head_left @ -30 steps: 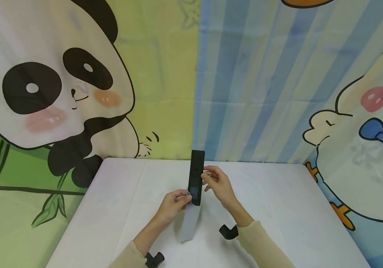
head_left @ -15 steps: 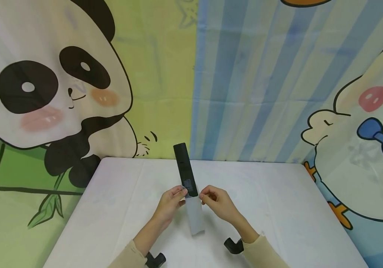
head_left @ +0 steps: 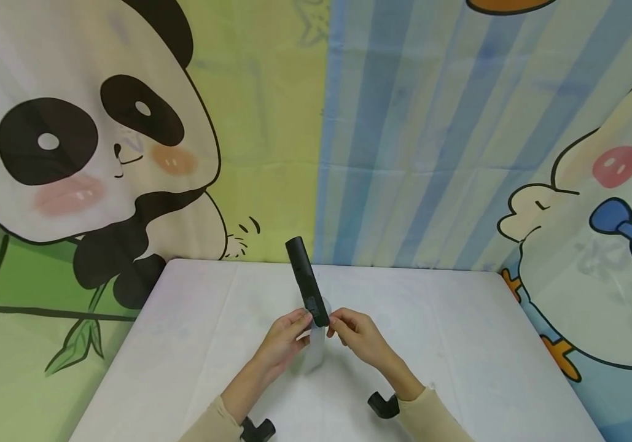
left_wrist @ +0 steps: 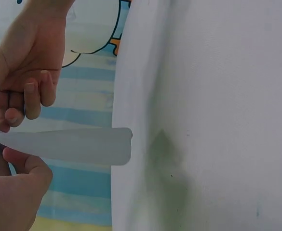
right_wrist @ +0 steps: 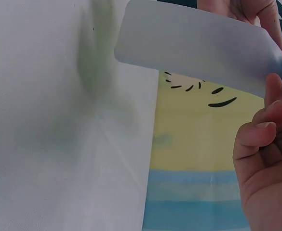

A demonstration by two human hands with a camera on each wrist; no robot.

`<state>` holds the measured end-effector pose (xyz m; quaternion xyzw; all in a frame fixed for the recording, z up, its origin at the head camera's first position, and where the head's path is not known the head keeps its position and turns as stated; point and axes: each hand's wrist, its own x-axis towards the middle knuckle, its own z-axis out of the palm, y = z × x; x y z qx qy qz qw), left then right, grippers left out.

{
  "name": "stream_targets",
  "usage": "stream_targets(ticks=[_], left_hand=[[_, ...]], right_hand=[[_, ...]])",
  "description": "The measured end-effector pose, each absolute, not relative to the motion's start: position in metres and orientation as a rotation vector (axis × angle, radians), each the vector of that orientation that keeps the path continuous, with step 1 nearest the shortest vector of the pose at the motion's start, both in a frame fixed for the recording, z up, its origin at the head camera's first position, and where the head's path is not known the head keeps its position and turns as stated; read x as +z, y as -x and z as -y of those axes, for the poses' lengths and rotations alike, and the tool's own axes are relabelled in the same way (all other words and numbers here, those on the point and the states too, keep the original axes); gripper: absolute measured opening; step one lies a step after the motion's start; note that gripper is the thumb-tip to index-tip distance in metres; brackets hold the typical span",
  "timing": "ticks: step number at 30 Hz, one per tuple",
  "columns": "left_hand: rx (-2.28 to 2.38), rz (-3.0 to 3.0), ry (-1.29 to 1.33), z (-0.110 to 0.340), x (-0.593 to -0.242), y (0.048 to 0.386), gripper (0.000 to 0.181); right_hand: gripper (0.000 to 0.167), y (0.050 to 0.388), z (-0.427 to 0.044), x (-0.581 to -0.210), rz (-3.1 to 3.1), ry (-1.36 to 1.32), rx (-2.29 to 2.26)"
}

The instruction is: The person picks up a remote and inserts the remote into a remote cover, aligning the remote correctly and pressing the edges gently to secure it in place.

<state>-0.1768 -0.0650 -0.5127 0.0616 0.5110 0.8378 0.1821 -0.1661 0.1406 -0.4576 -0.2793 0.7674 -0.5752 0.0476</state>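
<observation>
A slim black remote control with a printed label is held up over the table, leaning to the left. From its lower end hangs a soft translucent sleeve, seen as a pale flat strip in the left wrist view. My left hand pinches the remote's lower end and the sleeve between thumb and fingers. At the lower right corner, my right hand pinches the sleeve's edge with thumb and forefinger. In the right wrist view, the right hand's other fingers are curled. The exact grip points are partly hidden.
A white-covered table lies beneath both hands. Behind it hangs a cloth backdrop printed with a panda and a duck. Black wrist mounts stick out by the beige sleeve cuffs.
The remote has tilted left and turned more edge-on. My right hand has come down from beside its middle to its lower end. My left hand keeps its hold.
</observation>
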Motion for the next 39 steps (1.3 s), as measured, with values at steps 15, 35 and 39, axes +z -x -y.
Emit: stream_targets(ticks=[15, 35, 39], left_hand=[[2.329, -1.639, -0.263, 0.07, -0.512, 0.176, 0.026], [2.014, -2.431, -0.441, 0.076, -0.494, 0.167, 0.024], [2.04, -2.358, -0.445, 0.078, -0.494, 0.165, 0.026]], right_hand=[[0.01, 0.165, -0.134, -0.462, -2.443, 0.912, -1.761], [0.02, 0.164, -0.133, -0.455, -2.323, 0.667, -1.784], [0.018, 0.169, -0.134, -0.465, -2.433, 0.751, -1.71]])
